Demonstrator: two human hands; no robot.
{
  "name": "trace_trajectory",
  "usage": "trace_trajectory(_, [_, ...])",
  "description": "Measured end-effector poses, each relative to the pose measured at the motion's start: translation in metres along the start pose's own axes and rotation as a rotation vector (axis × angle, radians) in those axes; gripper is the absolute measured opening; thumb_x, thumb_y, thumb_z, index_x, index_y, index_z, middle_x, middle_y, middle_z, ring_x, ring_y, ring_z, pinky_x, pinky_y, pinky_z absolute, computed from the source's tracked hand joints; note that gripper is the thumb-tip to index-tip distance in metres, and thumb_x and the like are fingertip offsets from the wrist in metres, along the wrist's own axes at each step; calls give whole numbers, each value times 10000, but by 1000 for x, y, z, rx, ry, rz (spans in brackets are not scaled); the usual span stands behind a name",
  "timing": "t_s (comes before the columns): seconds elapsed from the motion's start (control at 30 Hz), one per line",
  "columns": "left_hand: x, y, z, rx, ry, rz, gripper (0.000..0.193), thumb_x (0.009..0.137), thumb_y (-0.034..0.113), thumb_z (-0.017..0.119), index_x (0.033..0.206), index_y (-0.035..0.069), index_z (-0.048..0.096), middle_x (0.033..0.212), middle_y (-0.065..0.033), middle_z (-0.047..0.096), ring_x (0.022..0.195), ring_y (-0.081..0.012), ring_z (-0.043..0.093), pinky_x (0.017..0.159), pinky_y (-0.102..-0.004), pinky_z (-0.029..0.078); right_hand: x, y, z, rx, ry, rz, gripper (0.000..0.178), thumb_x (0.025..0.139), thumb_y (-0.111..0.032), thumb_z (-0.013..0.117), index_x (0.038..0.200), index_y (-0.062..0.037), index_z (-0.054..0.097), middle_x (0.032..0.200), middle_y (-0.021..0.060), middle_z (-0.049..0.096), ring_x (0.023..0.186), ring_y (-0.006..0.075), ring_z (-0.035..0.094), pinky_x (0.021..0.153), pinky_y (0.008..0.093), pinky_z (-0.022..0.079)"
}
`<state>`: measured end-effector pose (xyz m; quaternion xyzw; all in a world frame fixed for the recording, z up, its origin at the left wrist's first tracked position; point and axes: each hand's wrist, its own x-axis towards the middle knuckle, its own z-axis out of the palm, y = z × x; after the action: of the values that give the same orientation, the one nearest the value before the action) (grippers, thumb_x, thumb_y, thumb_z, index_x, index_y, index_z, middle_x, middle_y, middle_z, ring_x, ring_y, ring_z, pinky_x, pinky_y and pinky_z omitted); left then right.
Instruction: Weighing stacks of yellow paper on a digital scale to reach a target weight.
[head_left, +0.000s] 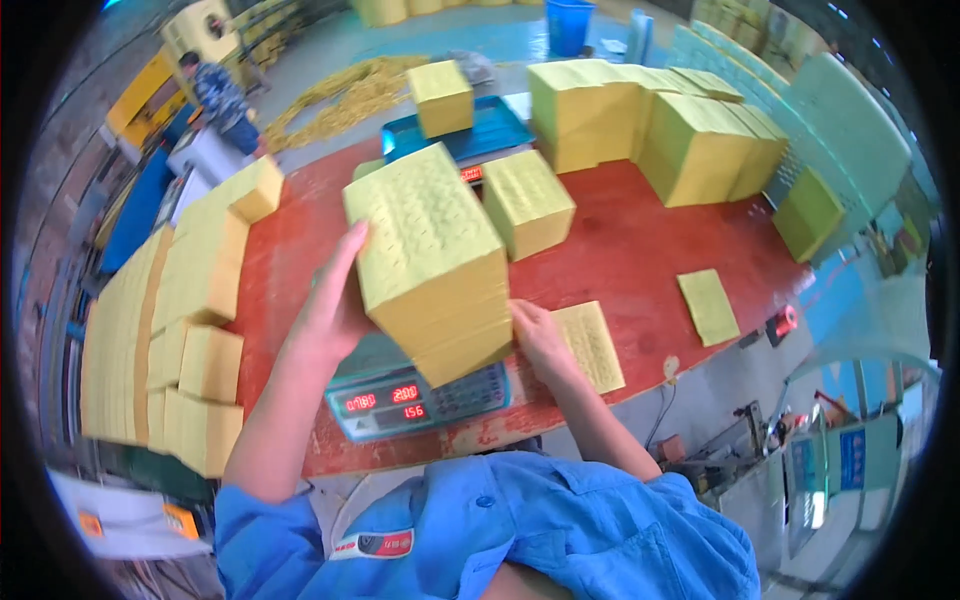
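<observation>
A tall stack of rough yellow paper (435, 300), its top sheet punched with rows of small marks, is held tilted between my two hands. My left hand (343, 308) grips its left side, thumb along the upper edge and the other fingers hidden. At the lower right edge, my right hand (540, 342) holds the stack, its fingertips partly out of sight. Underneath is a digital scale (420, 412) with lit red digits, its pan mostly covered by the stack. A thin yellow paper piece (590, 347) lies on the table just right of my right hand.
The red table (640, 240) carries a smaller paper block (528, 203), large stacks (575, 115) at the back right and rows of bundles (200, 270) along the left. Another block (441, 98) sits on a blue scale tray (500, 128). A person (222, 103) stands far left.
</observation>
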<state>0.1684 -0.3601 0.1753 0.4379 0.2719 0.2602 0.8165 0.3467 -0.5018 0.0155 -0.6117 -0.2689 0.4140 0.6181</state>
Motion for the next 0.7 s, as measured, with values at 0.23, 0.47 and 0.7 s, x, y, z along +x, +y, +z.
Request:
trace_trajectory(0.23, [11, -29, 43, 84, 49, 15, 614, 949, 435, 561, 1395, 28, 452, 1332, -120, 563, 1208, -238, 557, 1012, -402, 452, 10, 16, -42, 407, -111, 199, 430, 1010, -350, 494, 1200, 7, 641, 1067, 82, 687, 940, 165, 630, 823, 308, 492])
trace_trajectory(0.47, [58, -85, 145, 55, -36, -28, 592, 960, 420, 539, 1369, -2, 473, 1291, -133, 593, 1150, -242, 600, 1003, -389, 468, 28, 14, -174, 539, 44, 18, 397, 1007, -225, 512, 1322, 14, 546, 1323, 108, 573, 1198, 191, 538, 1015, 318, 417])
trace_trajectory(0.7, [168, -153, 216, -77, -100, -56, 603, 926, 408, 578, 1414, 87, 424, 1345, -80, 540, 1227, -221, 531, 1018, -416, 441, 106, -2, -307, 341, 143, -140, 524, 1011, -204, 517, 1487, -49, 361, 1428, 175, 482, 1304, 228, 470, 1067, 338, 385])
